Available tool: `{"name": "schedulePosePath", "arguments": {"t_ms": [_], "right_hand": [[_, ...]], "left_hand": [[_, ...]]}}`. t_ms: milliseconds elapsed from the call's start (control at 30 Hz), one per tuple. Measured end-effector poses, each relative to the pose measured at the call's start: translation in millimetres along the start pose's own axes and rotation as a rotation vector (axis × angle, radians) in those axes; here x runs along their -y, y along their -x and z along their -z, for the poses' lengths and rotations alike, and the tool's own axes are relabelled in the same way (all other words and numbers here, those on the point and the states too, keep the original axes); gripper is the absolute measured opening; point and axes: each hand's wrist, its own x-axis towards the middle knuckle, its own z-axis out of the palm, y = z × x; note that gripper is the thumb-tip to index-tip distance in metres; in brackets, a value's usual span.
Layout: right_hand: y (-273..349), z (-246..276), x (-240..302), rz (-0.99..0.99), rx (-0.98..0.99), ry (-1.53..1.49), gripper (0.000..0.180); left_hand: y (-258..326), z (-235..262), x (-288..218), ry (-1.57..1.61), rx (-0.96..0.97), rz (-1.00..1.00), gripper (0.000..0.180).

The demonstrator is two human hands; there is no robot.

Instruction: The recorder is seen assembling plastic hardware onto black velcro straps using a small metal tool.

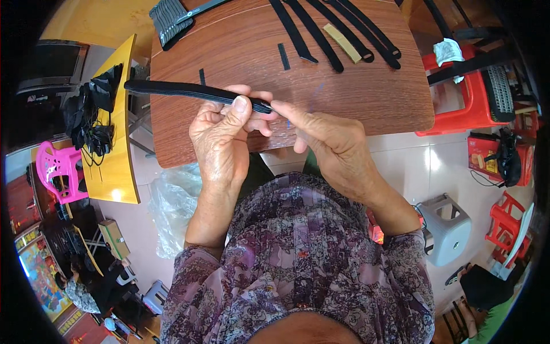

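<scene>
My left hand [226, 126] is closed around a stack of flat black fabric straps [177, 90], with the thumb lying on top near the right end. The stack is held level above the near part of the table and points out to the left. At its right end, the fingertips of my right hand [332, 135] pinch the strap ends; some of those fingers are hidden. Farther off on the table, several loose black straps [312, 34] lie spread out, some with a slotted round end. Among them is a tan strip [342, 43].
The brown wood-grain table [229, 132] carries two short black strips [283, 56] and a bundle of straps [169, 20] at the far left. A yellow table [117, 172] with black cords stands left. Red stools [464, 109] and a grey stool [450, 229] are right. Clear plastic [175, 209] lies below.
</scene>
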Motion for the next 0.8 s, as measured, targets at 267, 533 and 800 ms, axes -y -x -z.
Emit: {"name": "schedulePosePath", "arguments": {"t_ms": [267, 533, 800], "right_hand": [[2, -2, -4, -0.034, 0.006, -0.001, 0.035], [1, -7, -9, -0.092, 0.008, -0.184, 0.046], [-1, 0, 3, -0.277, 0.098, -0.286, 0.044]], "left_hand": [[-4, 3, 4, 0.048, 0.001, 0.003, 0.020], [-6, 8, 7, 0.051, -0.001, -0.022, 0.022], [-6, 11, 10, 0.038, 0.027, -0.053, 0.023]]}}
